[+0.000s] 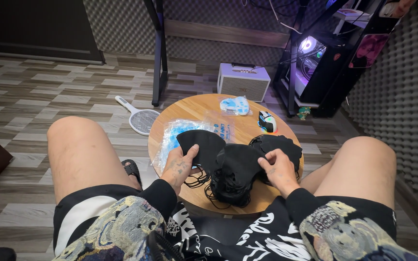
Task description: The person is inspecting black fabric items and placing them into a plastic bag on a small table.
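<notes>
Two hands at work over a heap of black face masks (pixel 240 171) on the near half of a small round wooden table (pixel 194 108): left hand (pixel 179 166) pinched shut on a single black mask (pixel 201 145) lifted off the heap's left side, right hand (pixel 279 169) with fingers pressed down on the heap near the right edge, clamped on nothing that I can make out. Clear plastic packaging (pixel 175 137) lies at the left edge, a computer mouse (pixel 267 122) and a small blue-white packet (pixel 234 105) toward the far edge. Step looks like separating one mask from the pile; next move likely calls for freeing its tangled ear loops while the right hand pins the rest.
</notes>
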